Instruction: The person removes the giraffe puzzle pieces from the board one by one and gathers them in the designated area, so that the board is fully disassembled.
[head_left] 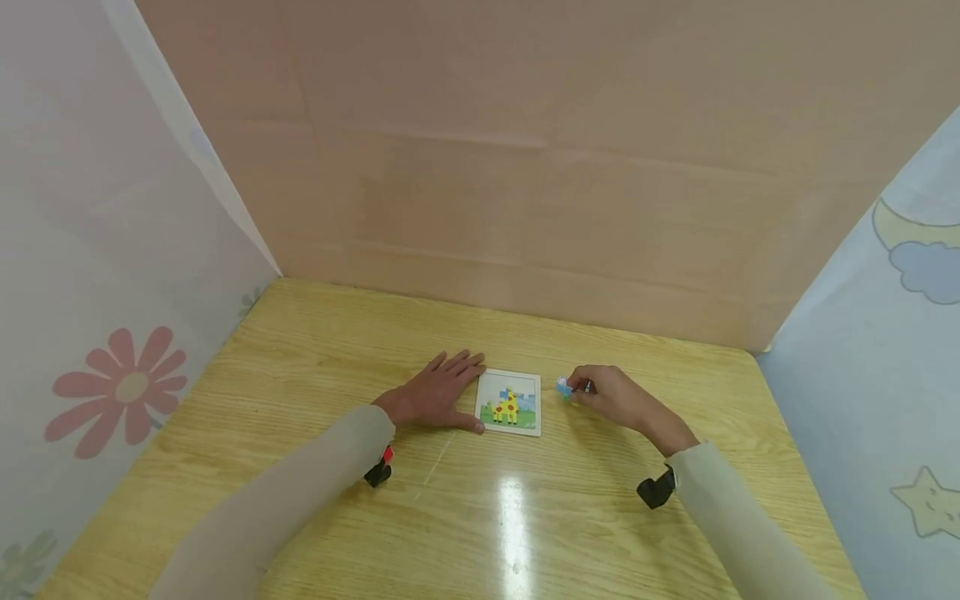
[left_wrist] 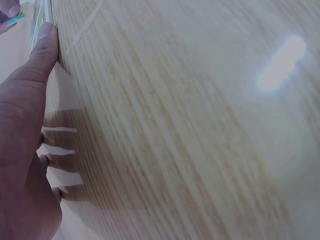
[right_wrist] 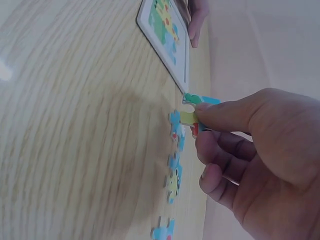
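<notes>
A square white puzzle tray [head_left: 540, 412] lies flat on the table, with a yellow giraffe picture [head_left: 510, 408] on green ground in its lower part and bare white above. My left hand [head_left: 438, 393] rests at the tray's left side, fingers spread, with thumb and fingertips right at its rim. In the left wrist view the thumb [left_wrist: 44, 47] lies straight along the tray's edge. To the right of the tray, my right hand [head_left: 611, 396] pinches a puzzle piece [right_wrist: 190, 117] coloured blue, green and yellow between thumb and fingers.
Below the right hand, in its wrist view, several loose puzzle pieces [right_wrist: 173, 185] lie in a row on the wooden table [head_left: 337, 517]. A brown paper-like wall [head_left: 525, 167] stands behind the table, with printed panels at left [head_left: 67, 250] and right [head_left: 862, 375].
</notes>
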